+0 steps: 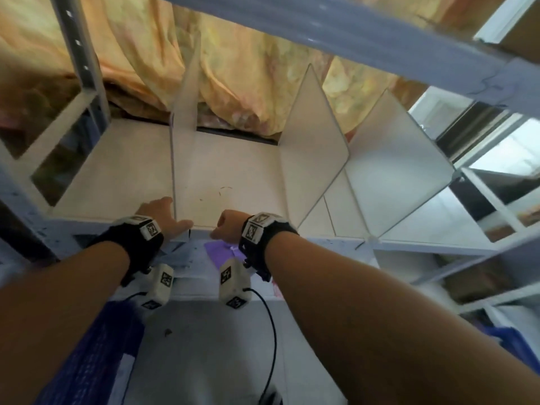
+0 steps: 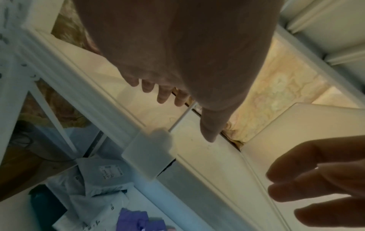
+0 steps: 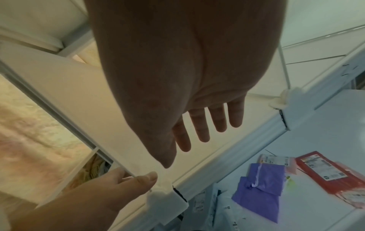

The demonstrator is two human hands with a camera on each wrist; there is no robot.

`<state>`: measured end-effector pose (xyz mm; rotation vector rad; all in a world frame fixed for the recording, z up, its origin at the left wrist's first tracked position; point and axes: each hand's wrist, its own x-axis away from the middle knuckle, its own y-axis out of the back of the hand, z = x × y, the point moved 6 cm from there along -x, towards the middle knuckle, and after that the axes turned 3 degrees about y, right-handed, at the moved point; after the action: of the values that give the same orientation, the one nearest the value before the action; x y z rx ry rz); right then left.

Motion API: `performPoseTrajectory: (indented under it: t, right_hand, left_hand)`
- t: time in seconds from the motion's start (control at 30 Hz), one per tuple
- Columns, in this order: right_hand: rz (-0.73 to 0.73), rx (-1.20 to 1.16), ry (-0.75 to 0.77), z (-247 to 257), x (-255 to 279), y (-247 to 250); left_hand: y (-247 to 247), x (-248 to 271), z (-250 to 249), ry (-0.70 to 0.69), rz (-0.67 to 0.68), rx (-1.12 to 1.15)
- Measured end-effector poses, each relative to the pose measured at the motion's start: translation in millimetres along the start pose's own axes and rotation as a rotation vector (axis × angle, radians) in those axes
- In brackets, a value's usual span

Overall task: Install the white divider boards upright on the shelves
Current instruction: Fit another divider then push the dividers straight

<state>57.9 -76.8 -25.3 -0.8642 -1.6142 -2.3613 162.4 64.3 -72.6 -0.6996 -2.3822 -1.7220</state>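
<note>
Head view: both forearms stretched forward and up to the front lip of the shelf (image 1: 122, 182), backs of the wrists toward the camera. Nearest, right at the left hand (image 1: 163, 216), the front bottom corner of the leftmost divider board (image 1: 182, 135), standing upright; thumb on the right face of the board, the other fingers on its left face, the edge between them. Directly under that thumb, a white plastic clip (image 2: 150, 154) seated over the shelf's front rail, the board's lower edge running back from it. Grasping the board, as far as the right wrist view shows: thumb (image 3: 146, 179) pressed to the near face, a finger behind.

Right hand (image 1: 226, 226) just right of the left, at the shelf lip, apart from every board. Released: in the right wrist view, fingers (image 3: 199, 125) straight and slightly spread, holding nothing.

Further right of the right hand, a second divider board (image 1: 314, 147) upright on the shelf, and beyond it a third divider board (image 1: 394, 168), its front corner in another clip (image 3: 284, 97). Below the hands, on a lower shelf, a purple bag (image 3: 260, 187) and a red parcel (image 3: 327, 173). Far behind the boards, a yellow patterned cloth (image 1: 242, 80).
</note>
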Motion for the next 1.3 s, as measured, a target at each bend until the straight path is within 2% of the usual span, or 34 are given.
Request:
performPoseTrajectory:
  t: [0.23, 0.53, 0.77, 0.9, 1.13, 1.3]
  right_hand:
    - [0.015, -0.044, -0.016, -9, -12, -10]
    - [0.015, -0.047, 0.023, -6, -42, -12]
    - [0.003, -0.009, 0.124, 7, -79, -19]
    - [-0.004, -0.032, 0.172, 19, -95, -20]
    - [-0.039, 0.078, 0.345, 34, -119, -19]
    - [0.018, 0.152, 0.354, 39, -127, -19]
  left_hand:
    - [-31, -28, 3, -0.041, 0.016, -0.002]
    - [-31, -29, 9, -0.016, -0.063, -0.198]
    - [-28, -21, 21, -0.075, 0.011, -0.224]
    - [-24, -17, 26, -0.237, 0.032, -0.312]
    - [-28, -26, 40, -0.265, -0.016, -0.369]
    - [-37, -33, 41, -0.244, -0.084, -0.317]
